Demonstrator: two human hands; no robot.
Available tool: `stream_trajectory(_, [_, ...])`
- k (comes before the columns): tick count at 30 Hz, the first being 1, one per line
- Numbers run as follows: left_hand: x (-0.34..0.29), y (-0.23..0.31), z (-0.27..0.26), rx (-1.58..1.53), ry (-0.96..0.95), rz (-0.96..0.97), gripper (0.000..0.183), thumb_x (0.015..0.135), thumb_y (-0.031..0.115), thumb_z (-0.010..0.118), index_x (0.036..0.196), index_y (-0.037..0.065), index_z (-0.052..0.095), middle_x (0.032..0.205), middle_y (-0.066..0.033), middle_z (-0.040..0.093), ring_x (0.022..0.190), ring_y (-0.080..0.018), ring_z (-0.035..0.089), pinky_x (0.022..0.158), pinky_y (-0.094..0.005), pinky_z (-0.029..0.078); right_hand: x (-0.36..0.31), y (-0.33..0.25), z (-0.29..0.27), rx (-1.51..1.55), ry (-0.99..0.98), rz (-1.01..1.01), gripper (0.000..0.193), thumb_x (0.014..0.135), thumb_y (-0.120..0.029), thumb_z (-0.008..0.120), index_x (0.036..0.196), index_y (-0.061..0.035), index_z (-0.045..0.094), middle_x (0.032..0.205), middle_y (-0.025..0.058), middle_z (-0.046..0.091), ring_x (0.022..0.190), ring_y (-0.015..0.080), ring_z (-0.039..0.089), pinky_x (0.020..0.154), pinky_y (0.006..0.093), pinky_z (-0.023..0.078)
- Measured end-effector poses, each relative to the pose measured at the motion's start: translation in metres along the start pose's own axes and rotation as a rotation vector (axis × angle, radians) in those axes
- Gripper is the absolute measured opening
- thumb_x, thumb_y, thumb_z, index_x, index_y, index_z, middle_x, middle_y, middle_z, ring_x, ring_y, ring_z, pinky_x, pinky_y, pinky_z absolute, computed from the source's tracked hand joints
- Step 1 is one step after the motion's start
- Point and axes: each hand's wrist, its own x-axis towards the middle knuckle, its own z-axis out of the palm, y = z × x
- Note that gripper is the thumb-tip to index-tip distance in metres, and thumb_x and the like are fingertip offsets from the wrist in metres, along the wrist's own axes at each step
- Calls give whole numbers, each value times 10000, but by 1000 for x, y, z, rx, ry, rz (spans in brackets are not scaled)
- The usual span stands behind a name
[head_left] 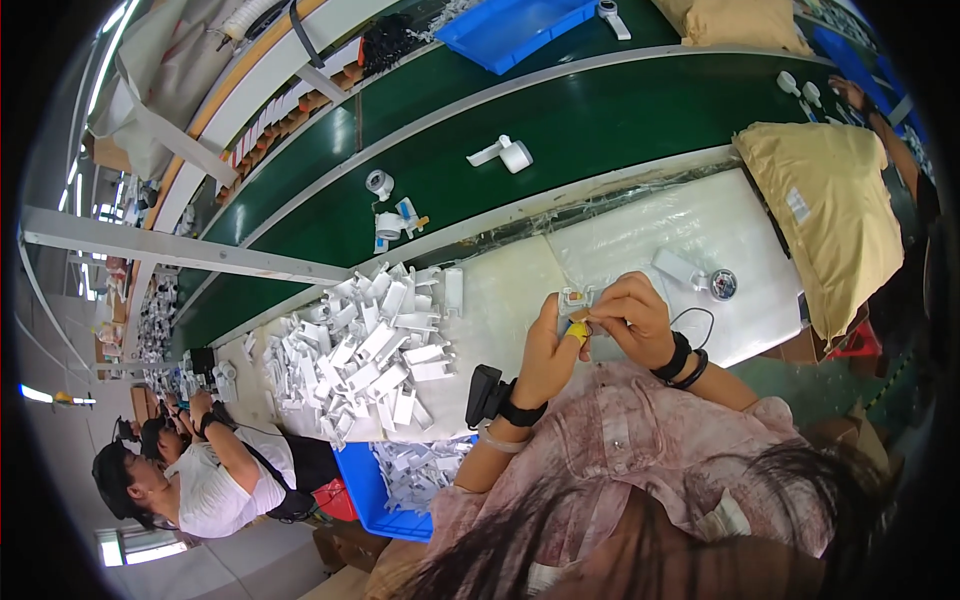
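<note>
My left hand (550, 352) and my right hand (637, 318) meet above the front edge of the worktable. Between their fingertips is a small whitish plastic part (576, 298) with an orange-brown bit in it. Something yellow (578, 331) shows at my left fingers; whether it is a finger cover or a held piece I cannot make out. Both hands are closed, thumbs against fingers. Beyond my right hand lies a white handle-shaped housing (682, 267) with a round, dark-centred end (722, 285). A thin dark wire (707, 316) curves beside my right wrist.
Left of my hands is a heap of white plastic housings (365, 345), with a blue bin (365, 490) of similar pieces below. Several white devices (515, 156) lie on the green conveyor (600, 115). A tan sack (830, 220) stands right. Co-workers (225, 470) sit left; another person's hand (850, 93) reaches in far right.
</note>
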Motion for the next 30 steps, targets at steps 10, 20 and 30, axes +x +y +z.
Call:
stream_trajectory(10, [0, 8, 6, 160, 8, 34, 332, 863, -49, 379, 1185, 4, 440, 851, -85, 572, 664, -126, 541, 602, -256, 461, -2, 2, 0, -30, 32, -8, 232, 704, -12, 757, 901, -113, 689, 865, 32, 613, 780, 237, 551, 719, 347, 428])
stream_trajectory(20, [-2, -3, 4, 141, 52, 173, 233, 923, 95, 501, 1128, -15, 508, 839, -65, 594, 683, -79, 530, 568, -234, 451, 2, 0, 0, -20, -7, -28, 240, 704, 12, 760, 911, -83, 688, 879, 49, 609, 798, 244, 542, 718, 340, 435])
stream_trajectory(30, [-5, -10, 5, 153, 107, 76, 215, 985, 166, 495, 1113, -2, 538, 788, -47, 598, 621, -87, 529, 532, -228, 431, 1, 0, 2, -36, -2, -28, 245, 707, 4, 740, 921, -98, 677, 853, 38, 616, 801, 252, 541, 756, 356, 426])
